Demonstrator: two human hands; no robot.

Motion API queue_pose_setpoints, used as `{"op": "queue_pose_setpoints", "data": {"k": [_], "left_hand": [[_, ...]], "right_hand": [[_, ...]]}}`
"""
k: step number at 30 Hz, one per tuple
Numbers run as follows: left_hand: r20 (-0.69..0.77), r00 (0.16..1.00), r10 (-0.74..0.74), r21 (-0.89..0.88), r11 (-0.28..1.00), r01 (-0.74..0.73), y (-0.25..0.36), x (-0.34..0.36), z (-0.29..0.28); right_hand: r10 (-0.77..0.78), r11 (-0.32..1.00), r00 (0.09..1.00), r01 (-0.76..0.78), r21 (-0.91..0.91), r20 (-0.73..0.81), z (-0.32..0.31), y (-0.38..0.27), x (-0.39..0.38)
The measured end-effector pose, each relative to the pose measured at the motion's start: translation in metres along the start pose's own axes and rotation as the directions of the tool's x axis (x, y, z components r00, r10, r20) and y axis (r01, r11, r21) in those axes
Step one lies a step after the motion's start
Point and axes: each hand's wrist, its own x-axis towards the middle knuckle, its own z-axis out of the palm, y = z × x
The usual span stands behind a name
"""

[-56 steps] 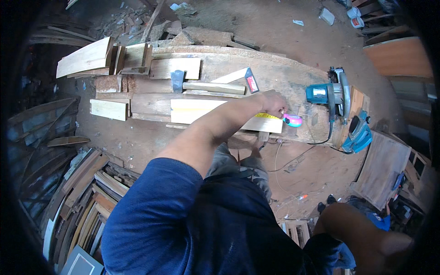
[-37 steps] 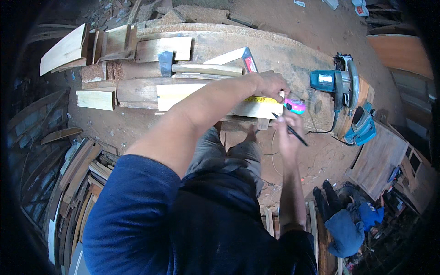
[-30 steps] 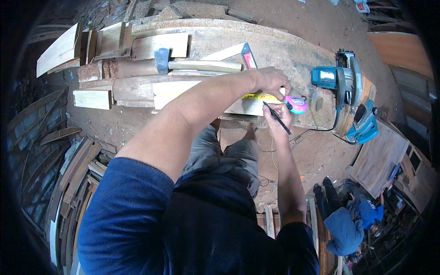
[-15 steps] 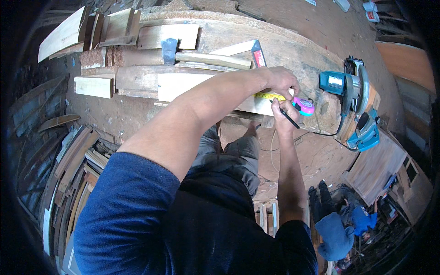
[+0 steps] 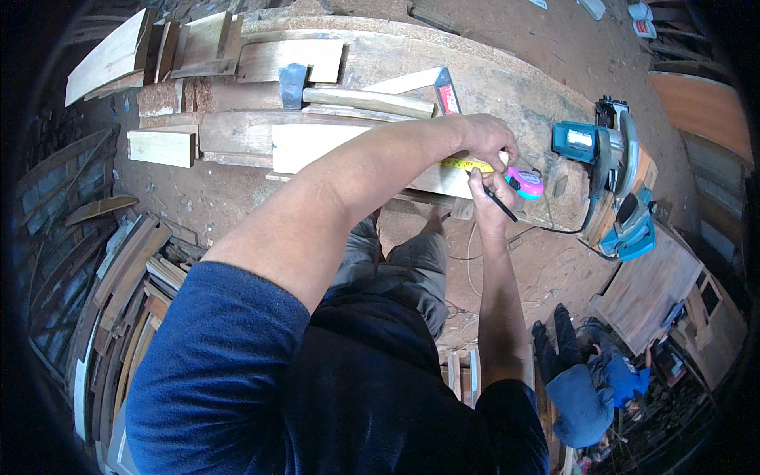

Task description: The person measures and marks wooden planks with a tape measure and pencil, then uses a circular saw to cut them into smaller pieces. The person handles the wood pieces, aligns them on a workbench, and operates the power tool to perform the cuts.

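My left hand curls over the yellow tape blade beside the pink-and-turquoise tape measure case, gripping the tape at the right end of a pale board. My right hand holds a black pencil, its tip by the blade on that board, just below my left hand. Behind my hands lie a try square with a red label and an axe with a wooden handle. The boards rest on a worn wooden bench.
A teal circular saw and a second teal power tool stand at the bench's right. Cut boards lie at the far left, stacked timber below. Two people, partly visible, are low at the bottom right, by a wooden cabinet.
My right hand has come up with the pencil to the tape blade and has hardly moved in the last half second. My left hand stays at the tape. The view has shifted slightly.
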Motion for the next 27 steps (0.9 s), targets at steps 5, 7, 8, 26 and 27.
{"op": "queue_pose_setpoints", "data": {"k": [5, 7, 8, 26, 27], "left_hand": [[0.058, 0.997, -0.041, -0.048, 0.998, 0.044, 0.005, -0.003, -0.005], [0.043, 0.998, -0.045, -0.053, 0.997, 0.047, 0.007, -0.005, -0.008], [0.053, 0.997, -0.058, -0.065, 0.996, 0.061, 0.010, -0.007, -0.008], [-0.909, 0.028, -0.415, -0.348, 0.795, 0.497, 0.034, -0.254, 0.024], [-0.860, -0.165, -0.483, -0.497, 0.719, 0.486, 0.021, -0.284, 0.028]], "right_hand": [[0.235, 0.972, 0.966, -0.236, -0.001, 0.109, -0.012, -0.014, -0.004], [0.097, 0.972, 0.994, -0.084, 0.220, -0.051, -0.028, -0.029, -0.011], [0.057, 0.951, 0.990, -0.014, 0.308, -0.130, -0.038, -0.036, -0.018], [0.377, 0.779, 0.909, -0.206, 0.592, -0.179, -0.044, -0.028, 0.099], [0.466, 0.790, 0.867, -0.318, 0.524, -0.176, -0.032, -0.018, 0.116]]}}
